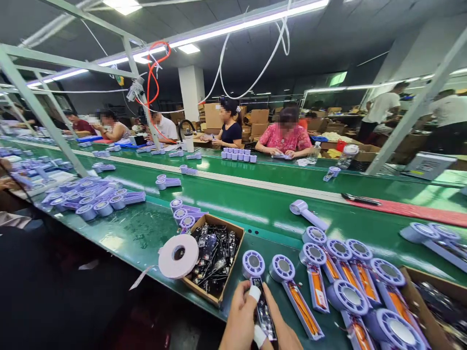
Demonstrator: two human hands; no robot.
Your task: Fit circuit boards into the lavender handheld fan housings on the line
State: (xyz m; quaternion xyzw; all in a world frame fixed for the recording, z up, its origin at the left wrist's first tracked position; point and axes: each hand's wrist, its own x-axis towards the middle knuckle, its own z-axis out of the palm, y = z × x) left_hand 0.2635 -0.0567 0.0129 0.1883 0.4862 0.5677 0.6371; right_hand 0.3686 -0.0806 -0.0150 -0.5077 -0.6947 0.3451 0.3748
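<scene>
the left hand (237,316) and right hand (282,323) have their grip closed around a purple fan (253,264), its circuit board (264,311) showing between them, near the tabletop (146,236) edge, just right of a cardboard box (238,234).

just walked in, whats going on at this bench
A person's left hand and right hand hold a purple device, a dark strip along its handle. To the right lie similar devices, orange parts showing in their handles. To the left, a white tape roll rests against a box of black parts. Co-workers sit across the bench.
</scene>
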